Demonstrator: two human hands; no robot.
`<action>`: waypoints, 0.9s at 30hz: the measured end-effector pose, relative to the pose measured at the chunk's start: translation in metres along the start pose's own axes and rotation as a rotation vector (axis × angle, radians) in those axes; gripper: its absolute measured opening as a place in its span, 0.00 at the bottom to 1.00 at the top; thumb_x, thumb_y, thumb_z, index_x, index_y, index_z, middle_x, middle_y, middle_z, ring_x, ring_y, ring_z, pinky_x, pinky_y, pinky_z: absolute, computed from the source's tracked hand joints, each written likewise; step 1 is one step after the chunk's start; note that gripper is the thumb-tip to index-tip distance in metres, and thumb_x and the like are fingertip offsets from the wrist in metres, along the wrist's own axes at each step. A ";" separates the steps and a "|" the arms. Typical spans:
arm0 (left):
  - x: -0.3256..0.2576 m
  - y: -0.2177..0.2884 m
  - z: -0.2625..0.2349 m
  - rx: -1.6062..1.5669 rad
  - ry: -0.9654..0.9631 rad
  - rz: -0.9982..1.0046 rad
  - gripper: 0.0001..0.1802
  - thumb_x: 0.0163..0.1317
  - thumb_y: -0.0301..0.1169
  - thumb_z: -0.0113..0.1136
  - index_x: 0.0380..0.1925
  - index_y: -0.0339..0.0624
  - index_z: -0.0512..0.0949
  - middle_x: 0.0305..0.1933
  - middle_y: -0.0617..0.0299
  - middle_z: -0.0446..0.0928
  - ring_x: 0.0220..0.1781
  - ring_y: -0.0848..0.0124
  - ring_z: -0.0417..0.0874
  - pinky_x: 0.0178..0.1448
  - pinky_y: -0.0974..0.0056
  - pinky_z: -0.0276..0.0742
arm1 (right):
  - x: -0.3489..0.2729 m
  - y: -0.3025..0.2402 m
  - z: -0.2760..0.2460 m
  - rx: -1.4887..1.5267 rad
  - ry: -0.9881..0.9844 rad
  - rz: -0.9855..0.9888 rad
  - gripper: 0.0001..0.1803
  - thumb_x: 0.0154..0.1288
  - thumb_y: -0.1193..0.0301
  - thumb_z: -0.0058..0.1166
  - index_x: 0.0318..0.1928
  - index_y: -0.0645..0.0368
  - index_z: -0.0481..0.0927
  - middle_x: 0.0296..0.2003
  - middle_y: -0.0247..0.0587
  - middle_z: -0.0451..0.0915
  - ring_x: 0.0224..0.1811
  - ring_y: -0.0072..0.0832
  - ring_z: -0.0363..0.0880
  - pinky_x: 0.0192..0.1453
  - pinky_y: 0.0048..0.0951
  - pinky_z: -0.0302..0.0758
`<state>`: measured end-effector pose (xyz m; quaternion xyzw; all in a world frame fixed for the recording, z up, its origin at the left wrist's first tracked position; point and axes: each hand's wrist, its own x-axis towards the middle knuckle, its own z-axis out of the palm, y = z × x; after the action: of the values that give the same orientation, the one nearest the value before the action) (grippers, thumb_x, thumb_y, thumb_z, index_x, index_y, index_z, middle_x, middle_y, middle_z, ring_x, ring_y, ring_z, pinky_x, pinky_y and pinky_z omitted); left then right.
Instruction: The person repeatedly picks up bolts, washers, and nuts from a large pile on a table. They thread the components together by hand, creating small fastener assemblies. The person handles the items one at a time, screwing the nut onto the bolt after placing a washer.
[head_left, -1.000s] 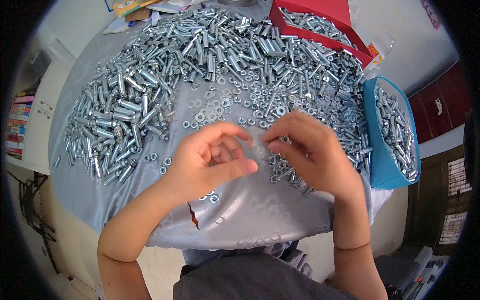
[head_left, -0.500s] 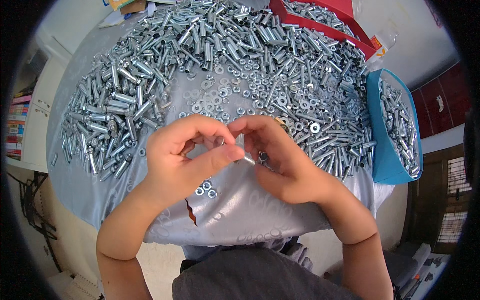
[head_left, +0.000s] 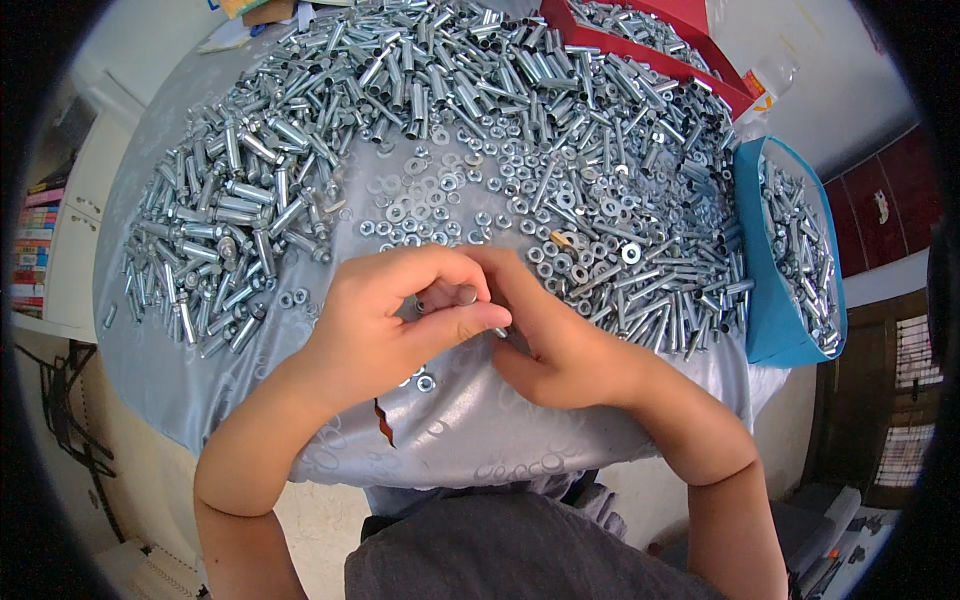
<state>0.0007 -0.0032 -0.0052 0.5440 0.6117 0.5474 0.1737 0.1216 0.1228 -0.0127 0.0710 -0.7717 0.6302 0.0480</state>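
Observation:
My left hand (head_left: 400, 315) is closed in a pinch, thumb against forefinger, on a small shiny metal sleeve (head_left: 466, 294) whose round end shows. Against its fingertips my right hand (head_left: 550, 335) is curled shut. Just past the left thumb, a bit of a thin metal rod (head_left: 501, 332) peeks out at the right fingers; the rest of it is hidden. Both hands hover over the near part of the table. Below the left hand lie a few loose nuts (head_left: 426, 383), partly covered. Beyond the fingers are scattered more nuts (head_left: 411, 228) and flat washers (head_left: 397, 208).
A grey patterned cloth (head_left: 480, 440) with a tear covers the round table. Metal sleeves (head_left: 400, 75) heap at the back, sleeved bolts (head_left: 240, 190) at left, thin bolts (head_left: 660, 300) at right. A blue fabric bin (head_left: 780, 320) and red box (head_left: 740, 100) hold more.
My hands have come together and slightly lower, the fingertips now meeting. The right hand has closed further, and the dark-ended metal piece seen in it earlier is now mostly hidden.

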 end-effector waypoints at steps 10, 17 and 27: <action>0.000 0.000 0.002 0.069 -0.022 0.042 0.09 0.46 0.26 0.66 0.25 0.38 0.75 0.21 0.66 0.74 0.20 0.81 0.71 0.23 0.76 0.65 | -0.003 -0.006 -0.001 -0.256 0.026 -0.034 0.34 0.43 0.85 0.42 0.56 0.66 0.55 0.48 0.52 0.64 0.56 0.45 0.60 0.61 0.37 0.56; 0.001 0.002 0.002 0.144 0.003 0.052 0.09 0.45 0.26 0.67 0.26 0.38 0.76 0.22 0.63 0.75 0.20 0.77 0.75 0.24 0.74 0.69 | -0.014 -0.018 -0.026 -0.840 -0.009 -0.027 0.20 0.44 0.74 0.59 0.41 0.59 0.73 0.46 0.41 0.70 0.55 0.42 0.62 0.58 0.41 0.58; 0.003 0.007 -0.004 0.165 0.074 0.093 0.08 0.43 0.22 0.66 0.24 0.36 0.77 0.22 0.62 0.76 0.20 0.79 0.75 0.24 0.76 0.69 | -0.011 -0.013 -0.028 -0.774 0.087 -0.135 0.14 0.50 0.70 0.57 0.36 0.63 0.74 0.39 0.49 0.74 0.47 0.41 0.71 0.52 0.38 0.64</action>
<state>-0.0005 -0.0041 0.0029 0.5639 0.6347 0.5223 0.0800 0.1342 0.1479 0.0034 0.0713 -0.9431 0.2906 0.1453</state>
